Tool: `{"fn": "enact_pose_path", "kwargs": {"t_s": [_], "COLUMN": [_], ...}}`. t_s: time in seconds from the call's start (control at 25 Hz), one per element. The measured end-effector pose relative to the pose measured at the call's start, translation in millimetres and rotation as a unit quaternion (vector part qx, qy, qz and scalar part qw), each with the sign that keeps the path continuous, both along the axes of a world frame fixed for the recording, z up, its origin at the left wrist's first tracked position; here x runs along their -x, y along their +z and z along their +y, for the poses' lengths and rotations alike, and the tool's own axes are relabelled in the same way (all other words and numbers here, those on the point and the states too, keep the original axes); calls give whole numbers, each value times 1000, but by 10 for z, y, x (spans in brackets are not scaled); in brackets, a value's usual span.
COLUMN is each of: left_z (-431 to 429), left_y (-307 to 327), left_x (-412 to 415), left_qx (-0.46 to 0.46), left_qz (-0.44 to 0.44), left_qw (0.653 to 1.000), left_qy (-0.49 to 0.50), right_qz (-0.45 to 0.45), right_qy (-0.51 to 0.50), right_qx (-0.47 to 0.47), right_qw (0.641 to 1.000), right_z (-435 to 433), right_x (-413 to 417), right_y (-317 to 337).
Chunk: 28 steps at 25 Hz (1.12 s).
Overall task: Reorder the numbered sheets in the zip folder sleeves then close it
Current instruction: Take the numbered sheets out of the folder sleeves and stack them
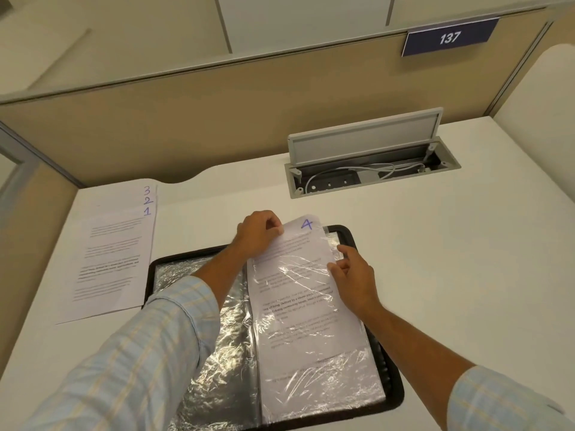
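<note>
Sheet 4 [298, 244] sticks partly out of the right sleeve [311, 384] in the open zip folder [395, 396] on the desk [451, 275]; left hand [258, 233] pinches its top corner, right hand [351, 275] holds the sleeve edge; sheets 1, 2, 3 [109, 259] lie at left

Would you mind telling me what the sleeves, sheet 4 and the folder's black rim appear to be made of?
The sleeves look like thin clear plastic film with a glossy finish: they crinkle and throw white glare. Sheet 4 looks like plain matte white paper, printed, with an inked numeral. The folder rim is black and dull, likely fabric or leatherette; I cannot tell which.
</note>
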<state>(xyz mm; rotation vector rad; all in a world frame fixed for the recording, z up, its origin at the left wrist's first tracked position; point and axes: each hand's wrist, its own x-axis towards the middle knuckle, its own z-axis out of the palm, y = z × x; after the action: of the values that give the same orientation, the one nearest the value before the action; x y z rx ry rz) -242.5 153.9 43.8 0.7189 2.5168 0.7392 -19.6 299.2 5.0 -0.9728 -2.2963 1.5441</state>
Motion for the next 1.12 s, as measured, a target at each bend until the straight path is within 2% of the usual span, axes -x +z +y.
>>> {"fn": "enact_pose_path", "kwargs": {"t_s": [0.24,0.4,0.68,0.84,0.92,1.12], "left_z": [-96,-190,-279,-292,-365,-663], "left_y": [306,566,1205,1686,1865,2108], "left_x": [427,603,1059,1214,1305,1272], "left_qx": [-79,-122,-213,-216,-218,-217], "left_qz": [50,95,127,210,237,260], "left_qw": [989,980,956,940,933,936], "left_qy": [114,124,156,161,163,101], "right_qz": [-29,-47,-54,-59,-36,102], "right_qy": [-5,-16,-48,-49,-63,-117], "right_qx": [-17,-35,-45,-40,-40,-17], "right_qw": [999,998,996,996,997,988], "right_z": [-33,-75,-169,-194,-197,-306], "right_x": [20,51,101,147,168,422], "right_y": [-24,-21,26,28,54,533]}}
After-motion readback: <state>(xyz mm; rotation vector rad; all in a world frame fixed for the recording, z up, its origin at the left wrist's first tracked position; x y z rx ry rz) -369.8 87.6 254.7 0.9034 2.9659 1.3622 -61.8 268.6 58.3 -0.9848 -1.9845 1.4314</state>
